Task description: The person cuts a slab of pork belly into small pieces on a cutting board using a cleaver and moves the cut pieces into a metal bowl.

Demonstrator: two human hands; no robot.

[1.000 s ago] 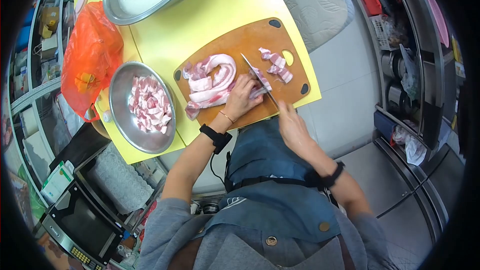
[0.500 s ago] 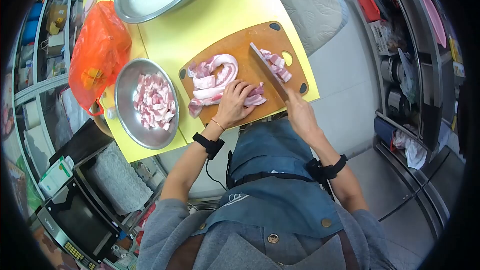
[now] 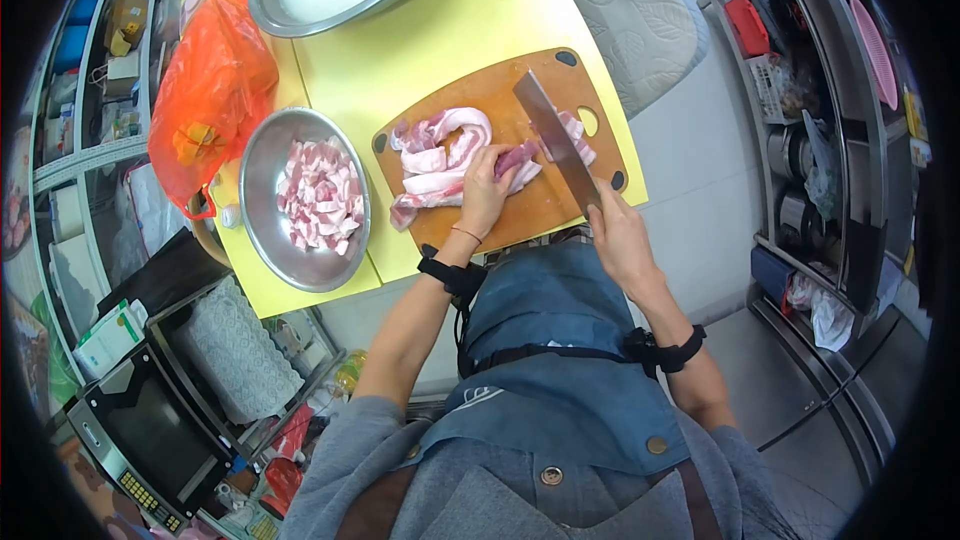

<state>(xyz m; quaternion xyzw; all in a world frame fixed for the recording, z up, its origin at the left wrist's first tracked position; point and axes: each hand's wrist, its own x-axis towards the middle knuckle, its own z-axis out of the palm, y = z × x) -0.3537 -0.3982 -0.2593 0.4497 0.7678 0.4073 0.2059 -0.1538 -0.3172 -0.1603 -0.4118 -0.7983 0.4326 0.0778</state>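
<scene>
My right hand (image 3: 622,240) is wrapped round the handle of a cleaver (image 3: 558,142), its broad blade slanting over the right part of the brown cutting board (image 3: 500,85). Beyond the blade lie cut pork pieces (image 3: 577,132), partly hidden by it. My left hand (image 3: 484,192) pinches the end of a pork belly strip (image 3: 517,157) just left of the cleaver. More pork belly (image 3: 462,126), in long curled strips, rests on the board's left half. A steel bowl (image 3: 258,210) of pork chunks (image 3: 322,198) stands left of the board.
A large metal basin (image 3: 290,24) with whitish contents sits at the back of the yellow table (image 3: 400,70). On the left edge is a red plastic bag (image 3: 215,80). A padded seat (image 3: 625,20) is beyond the table, and a shelf rack (image 3: 800,140) stands at right.
My left hand has gone from resting over the pork to pinching the strip's end, which is now turned up more. The cleaver remains in my right hand. The whole view has shifted slightly.
</scene>
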